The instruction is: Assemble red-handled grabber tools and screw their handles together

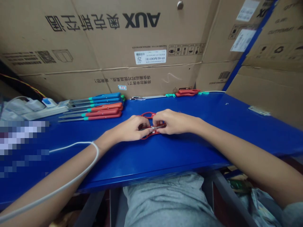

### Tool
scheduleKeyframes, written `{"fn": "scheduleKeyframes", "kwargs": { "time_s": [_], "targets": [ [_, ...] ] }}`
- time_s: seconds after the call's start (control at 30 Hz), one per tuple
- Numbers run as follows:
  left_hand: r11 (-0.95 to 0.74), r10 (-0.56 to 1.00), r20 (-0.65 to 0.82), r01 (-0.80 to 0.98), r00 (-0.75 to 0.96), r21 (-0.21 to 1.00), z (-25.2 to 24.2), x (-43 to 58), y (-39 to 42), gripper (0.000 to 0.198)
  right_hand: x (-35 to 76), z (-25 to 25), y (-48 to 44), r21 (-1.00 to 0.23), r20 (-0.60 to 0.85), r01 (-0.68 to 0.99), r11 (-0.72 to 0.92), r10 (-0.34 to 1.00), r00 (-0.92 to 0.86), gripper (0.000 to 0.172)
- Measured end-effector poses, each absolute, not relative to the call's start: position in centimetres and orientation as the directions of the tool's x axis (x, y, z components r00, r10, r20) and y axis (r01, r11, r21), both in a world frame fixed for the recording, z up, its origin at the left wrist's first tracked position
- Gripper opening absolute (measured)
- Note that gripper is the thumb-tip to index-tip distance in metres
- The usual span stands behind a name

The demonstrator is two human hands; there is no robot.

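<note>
While blue tabletop (163, 154) below, cardboard (113, 41) behind.

Red casing (148, 136) partly hidden by left hand (131, 128); metal piece (154, 127) too small to identify.

On the blue worktop (132, 160) I saw a power strip (48, 112), several tools (104, 112), red handles (188, 92) and a red shell (143, 115).

Obs.: red shell piece (148, 114), glossy, looped w/ opening thru middle, on blue tabletop (132, 160), farther from me. Nearer: 2nd red shell (148, 136), approx. L-R, open side up, partly hidden. I hold small silvery pt. (155, 127) at it; can't tell if seated.
</note>
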State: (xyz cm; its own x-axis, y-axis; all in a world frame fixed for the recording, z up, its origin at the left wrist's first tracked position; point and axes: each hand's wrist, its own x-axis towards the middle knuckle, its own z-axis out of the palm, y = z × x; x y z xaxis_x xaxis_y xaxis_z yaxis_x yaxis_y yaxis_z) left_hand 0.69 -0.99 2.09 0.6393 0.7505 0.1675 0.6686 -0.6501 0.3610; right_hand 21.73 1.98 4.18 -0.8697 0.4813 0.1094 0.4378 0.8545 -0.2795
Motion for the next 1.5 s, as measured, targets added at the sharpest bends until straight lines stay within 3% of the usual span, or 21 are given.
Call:
{"fn": "scheduleKeyframes", "kwargs": {
  "time_s": [0.23,0.7,1.07,1.27,1.5],
  "targets": [
    [-0.613,0.772,0.157,0.656,0.616,0.441,1.7,0.7,-0.8,0.034,21.7,4.1,2.0,-0.280,0.118,0.426,0.861,0.471,-0.874,0.005],
    [-0.603,0.778,0.150,0.659,0.610,0.450,1.6,0.6,-0.6,0.032,21.8,4.0,2.1,-0.267,0.120,0.421,0.867,0.463,-0.878,0.005],
    [-0.618,0.774,0.131,0.695,0.619,0.366,2.3,0.6,-0.7,0.035,21.9,3.9,2.3,-0.344,0.081,0.446,0.826,0.499,-0.863,0.006],
    [-0.596,0.798,0.107,0.748,0.593,0.291,2.9,-0.6,-0.6,0.046,22.3,3.2,3.6,-0.452,0.070,0.464,0.762,0.549,-0.833,0.010],
    [-0.564,0.826,0.166,0.794,0.539,0.228,1.7,-2.0,-0.6,0.032,22.7,2.3,3.8,-0.427,0.159,0.472,0.771,0.578,-0.800,0.013]
  ]
}}
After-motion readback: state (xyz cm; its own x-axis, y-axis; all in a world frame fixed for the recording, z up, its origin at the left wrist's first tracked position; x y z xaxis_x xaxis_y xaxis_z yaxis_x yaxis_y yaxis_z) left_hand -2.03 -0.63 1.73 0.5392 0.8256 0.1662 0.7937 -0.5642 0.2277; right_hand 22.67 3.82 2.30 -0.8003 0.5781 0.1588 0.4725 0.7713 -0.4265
